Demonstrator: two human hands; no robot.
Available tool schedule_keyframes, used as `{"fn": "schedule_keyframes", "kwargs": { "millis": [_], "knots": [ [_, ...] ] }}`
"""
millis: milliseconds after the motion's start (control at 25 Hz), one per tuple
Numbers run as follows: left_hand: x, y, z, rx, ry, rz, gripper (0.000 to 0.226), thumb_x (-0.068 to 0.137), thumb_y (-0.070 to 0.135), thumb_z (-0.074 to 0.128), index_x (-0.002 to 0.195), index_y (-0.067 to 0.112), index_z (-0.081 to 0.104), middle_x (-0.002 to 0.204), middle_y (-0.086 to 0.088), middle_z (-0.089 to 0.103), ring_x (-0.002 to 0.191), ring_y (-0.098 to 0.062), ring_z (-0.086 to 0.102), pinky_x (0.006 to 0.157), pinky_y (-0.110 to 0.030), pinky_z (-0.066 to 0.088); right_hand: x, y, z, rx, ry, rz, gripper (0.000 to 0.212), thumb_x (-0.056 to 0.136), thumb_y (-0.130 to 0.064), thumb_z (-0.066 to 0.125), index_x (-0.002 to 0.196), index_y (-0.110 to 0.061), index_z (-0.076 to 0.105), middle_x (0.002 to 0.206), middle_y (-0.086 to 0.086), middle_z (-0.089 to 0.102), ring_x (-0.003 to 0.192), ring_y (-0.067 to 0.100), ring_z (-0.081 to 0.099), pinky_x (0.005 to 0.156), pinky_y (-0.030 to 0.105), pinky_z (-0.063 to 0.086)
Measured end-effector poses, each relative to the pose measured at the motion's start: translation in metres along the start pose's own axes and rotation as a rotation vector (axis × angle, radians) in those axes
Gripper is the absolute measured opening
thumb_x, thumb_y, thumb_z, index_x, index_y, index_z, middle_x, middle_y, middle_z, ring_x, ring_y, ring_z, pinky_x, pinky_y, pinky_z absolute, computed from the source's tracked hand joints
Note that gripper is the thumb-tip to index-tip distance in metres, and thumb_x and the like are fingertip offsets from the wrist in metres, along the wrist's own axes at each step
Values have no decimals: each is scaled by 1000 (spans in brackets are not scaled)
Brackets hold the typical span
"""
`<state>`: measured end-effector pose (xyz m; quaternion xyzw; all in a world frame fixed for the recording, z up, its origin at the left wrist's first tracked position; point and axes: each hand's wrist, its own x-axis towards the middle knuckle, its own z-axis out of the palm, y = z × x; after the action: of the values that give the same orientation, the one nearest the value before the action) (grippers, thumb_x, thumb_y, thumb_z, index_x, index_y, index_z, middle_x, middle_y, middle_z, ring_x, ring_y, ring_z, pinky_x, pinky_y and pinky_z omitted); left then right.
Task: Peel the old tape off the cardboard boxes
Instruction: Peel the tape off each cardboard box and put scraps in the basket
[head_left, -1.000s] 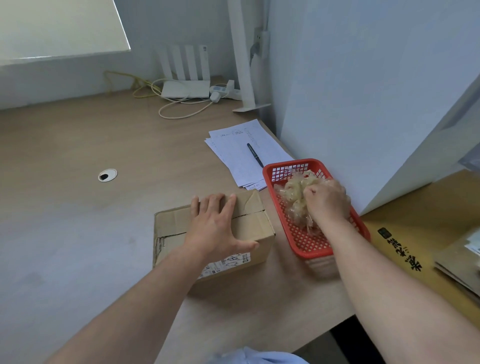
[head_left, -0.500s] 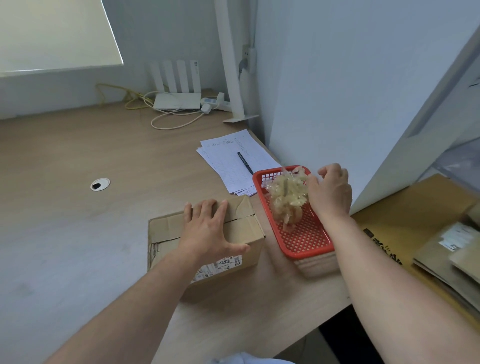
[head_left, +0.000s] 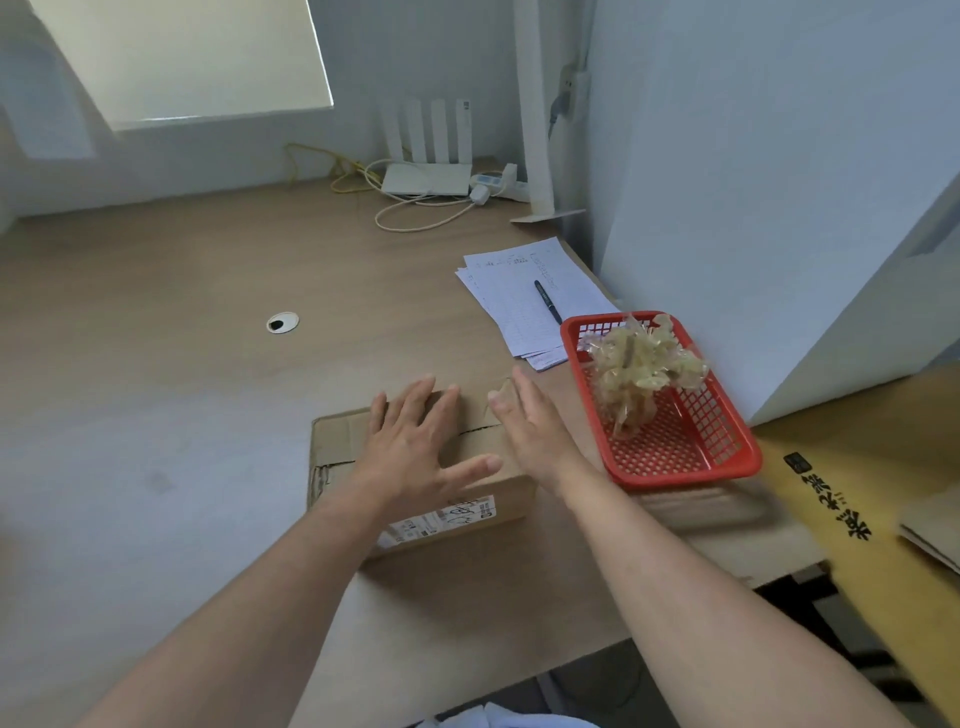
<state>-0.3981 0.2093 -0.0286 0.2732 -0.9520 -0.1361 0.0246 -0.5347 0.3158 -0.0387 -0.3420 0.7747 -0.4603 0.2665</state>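
Observation:
A small brown cardboard box (head_left: 343, 447) with a white shipping label on its front lies on the wooden desk. My left hand (head_left: 421, 447) rests flat on its top with the fingers spread. My right hand (head_left: 535, 426) is at the box's right top edge, fingers straight, holding nothing. A crumpled wad of clear, yellowish old tape (head_left: 641, 371) lies in the red plastic basket (head_left: 691, 462) just right of the box.
Sheets of paper (head_left: 514, 296) with a black pen (head_left: 548, 301) lie behind the basket. A white router and cables (head_left: 426, 179) sit at the back wall. A white panel (head_left: 753, 182) stands to the right; flattened yellow cardboard (head_left: 852, 499) lies beyond the desk's right edge.
My right hand let go of the tape wad in the basket and moved left to the box's right edge. My left hand stayed on the box.

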Motion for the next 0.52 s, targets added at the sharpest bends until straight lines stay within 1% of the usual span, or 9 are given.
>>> {"fn": "schedule_keyframes", "kwargs": {
  "millis": [80, 160, 200, 280, 320, 400, 440, 520],
  "knots": [
    [-15, -17, -5, -27, 33, -87, 100, 74, 87, 27, 153, 30, 6, 161, 0, -7, 146, -13, -12, 116, -41, -14, -4, 1, 8, 99, -38, 27, 71, 96, -48, 44, 152, -19, 11, 159, -1, 14, 144, 11, 12, 113, 25, 11],
    [-36, -38, -11, -54, 91, -200, 91, 82, 72, 44, 153, 29, 6, 161, -2, -9, 145, -15, -12, 116, -39, -11, -6, -2, 14, 134, -77, 40, 73, 95, -46, 47, 152, -21, 10, 159, -2, 14, 144, 9, 12, 109, 20, 10],
    [-46, -48, -13, -92, 116, -252, 92, 83, 67, 51, 153, 29, 7, 161, -3, -9, 145, -16, -10, 117, -39, -9, -7, -4, 17, 141, -98, 43, 75, 94, -43, 51, 152, -21, 10, 158, -2, 15, 144, 10, 14, 111, 21, 10],
    [-62, -62, -19, -227, 140, -326, 97, 79, 59, 65, 153, 29, 9, 160, -2, -9, 146, -16, -8, 119, -37, -2, -12, -8, 26, 153, -133, 57, 81, 89, -35, 61, 152, -22, 11, 157, -1, 20, 143, 12, 20, 118, 31, 15],
    [-68, -68, -22, -317, 147, -354, 100, 77, 54, 70, 153, 30, 10, 160, 0, -9, 146, -16, -7, 119, -37, 2, -14, -10, 30, 160, -145, 65, 85, 87, -31, 65, 152, -23, 10, 156, 0, 22, 142, 13, 23, 118, 35, 18],
    [-77, -76, -25, -502, 145, -430, 106, 73, 45, 78, 153, 32, 10, 160, 6, -9, 147, -13, -3, 119, -37, 11, -18, -11, 33, 177, -158, 78, 92, 83, -25, 70, 152, -23, 10, 156, 0, 22, 142, 13, 24, 117, 38, 21],
    [-84, -82, -25, -590, 139, -468, 108, 72, 42, 81, 153, 33, 9, 160, 7, -7, 147, -13, 0, 119, -39, 15, -20, -12, 35, 183, -163, 82, 95, 81, -22, 72, 152, -24, 9, 156, 0, 21, 141, 13, 23, 117, 39, 22],
    [-95, -91, -22, -773, 116, -512, 111, 73, 34, 82, 152, 37, 5, 158, 7, 8, 144, -15, 16, 115, -39, 27, -24, -16, 38, 192, -172, 99, 105, 72, -24, 77, 152, -24, 9, 156, -1, 21, 141, 12, 24, 117, 38, 22]
  ]
}}
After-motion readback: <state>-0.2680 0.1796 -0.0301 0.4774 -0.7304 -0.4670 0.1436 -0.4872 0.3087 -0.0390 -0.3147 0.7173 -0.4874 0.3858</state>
